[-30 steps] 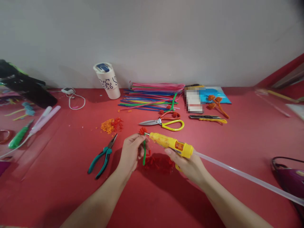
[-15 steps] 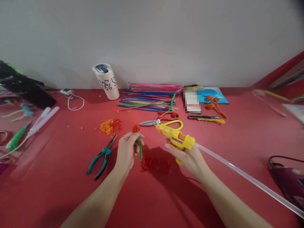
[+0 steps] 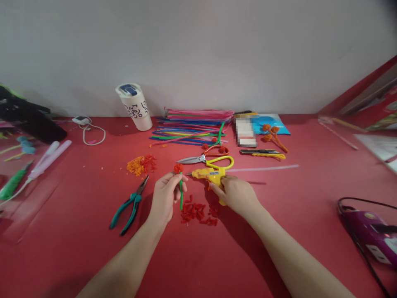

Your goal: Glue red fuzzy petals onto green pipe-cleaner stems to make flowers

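Between the thumb and fingers of my left hand (image 3: 166,192) is a small flower (image 3: 178,169) with a fuzzy red head and a green pipe-cleaner stem hanging downward. My right hand (image 3: 238,192) grips the handle of a yellow glue gun (image 3: 214,174), low over the table, its nozzle pointing left toward the flower. A long clear glue stick (image 3: 263,168) runs out of its back. Under and between my hands lie several red petal-like pieces (image 3: 194,211). Scissors (image 3: 201,159) with red and yellow handles rest just beyond the gun.
Teal-handled pliers (image 3: 133,207) lie left of my left hand, near orange and red clippings (image 3: 138,164). Behind are a white tumbler (image 3: 136,108), pipe cleaners (image 3: 192,126), a box cutter (image 3: 262,153) and an orange flower stem (image 3: 276,134). A purple power strip (image 3: 369,231) sits at right.
The glue gun has come down and turned, from angled up with its stick toward me to lying level, nozzle left. My left hand still holds the flower. The view has shifted slightly.
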The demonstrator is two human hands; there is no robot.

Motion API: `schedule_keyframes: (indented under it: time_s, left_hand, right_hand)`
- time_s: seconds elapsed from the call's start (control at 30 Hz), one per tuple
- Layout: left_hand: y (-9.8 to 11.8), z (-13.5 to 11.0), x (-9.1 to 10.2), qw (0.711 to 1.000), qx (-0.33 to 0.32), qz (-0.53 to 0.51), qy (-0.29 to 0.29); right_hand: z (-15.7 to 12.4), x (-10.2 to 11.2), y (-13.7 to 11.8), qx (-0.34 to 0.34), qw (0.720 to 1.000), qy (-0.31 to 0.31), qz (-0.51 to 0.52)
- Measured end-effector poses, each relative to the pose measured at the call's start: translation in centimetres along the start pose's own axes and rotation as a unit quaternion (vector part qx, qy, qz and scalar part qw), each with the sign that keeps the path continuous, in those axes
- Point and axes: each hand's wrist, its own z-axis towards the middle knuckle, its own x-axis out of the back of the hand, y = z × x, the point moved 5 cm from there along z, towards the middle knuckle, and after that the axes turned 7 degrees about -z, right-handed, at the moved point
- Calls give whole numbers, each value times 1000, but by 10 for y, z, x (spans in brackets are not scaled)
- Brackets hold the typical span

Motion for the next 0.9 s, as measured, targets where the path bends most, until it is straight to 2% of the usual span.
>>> schedule_keyframes:
  time_s: [0.1,0.2,0.23,0.3,0.37,0.43,0.53,0.63,0.77,0.9]
  left_hand:
    - [-1,0,0,1000,1,4,-6]
    - [1,1,1,1000,-6,9,-6]
    - [2,1,1,1000,-10,11,-5]
    - [4,2,3,1000,-20,11,0]
    - [5,3,4,1000,-28,12,6]
    - [5,4,4,999,-31,14,10]
    - [4,4,4,999,-30,11,9]
    - [4,4,3,1000,-27,6,9]
    - [4,4,3,1000,-20,3,8]
    - [2,1,3,1000,-13,3,2]
  right_hand:
    - [-3,9,-2,32,996,75,-45]
    - [-11,13,-20,145,978,148,-39]
    - [-13,10,-29,193,970,143,-27]
    - [-21,1,-51,324,937,126,-7]
    - [-23,-5,-65,376,917,130,-7]
    - [-22,-10,-73,385,915,121,-22]
    - [-18,-13,-79,384,917,72,-77]
    - [-16,-14,-83,407,905,38,-115]
    - [-15,-16,-86,419,900,40,-115]
    - [-12,-10,-80,386,917,48,-94]
